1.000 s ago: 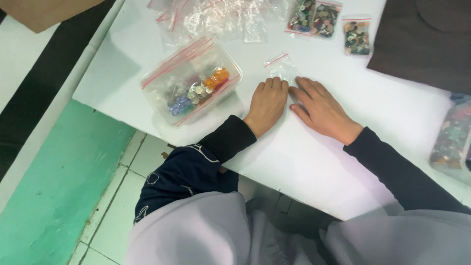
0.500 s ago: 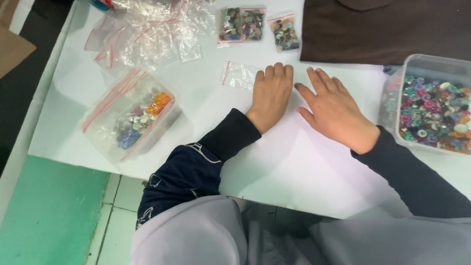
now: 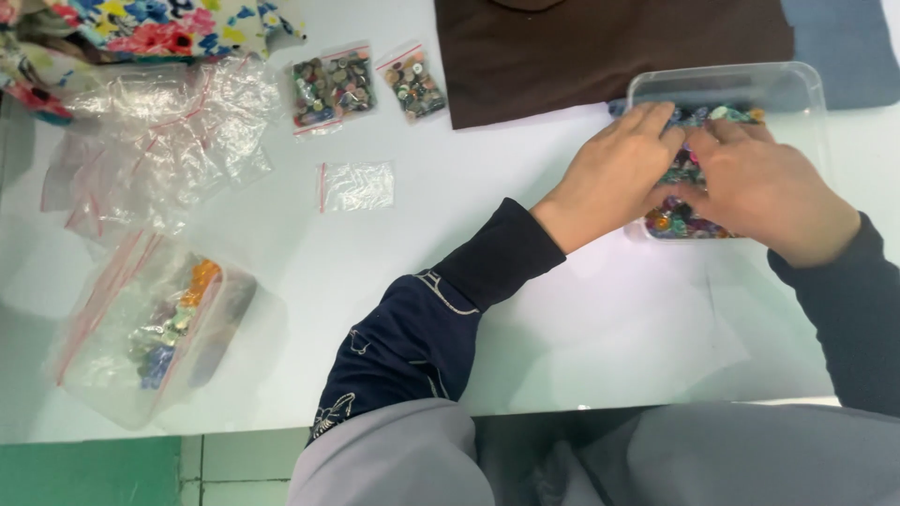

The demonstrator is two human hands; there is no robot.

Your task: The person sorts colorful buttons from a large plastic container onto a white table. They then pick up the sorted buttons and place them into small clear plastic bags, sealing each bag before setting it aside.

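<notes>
Both hands have moved off the bare table: left hand (image 3: 614,169) and right hand (image 3: 764,183) now dig, fingers spread, into the clear tub (image 3: 806,89) of buttons (image 3: 677,220) (grip unclear), the empty bag (image 3: 356,186) lying well left.

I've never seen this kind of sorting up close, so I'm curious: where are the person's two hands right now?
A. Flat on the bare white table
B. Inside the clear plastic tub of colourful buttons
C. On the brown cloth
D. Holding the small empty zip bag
B. Both the left hand and the right hand reach into the clear plastic tub and rest on the colourful buttons; the small empty zip bag lies apart, untouched.
</notes>
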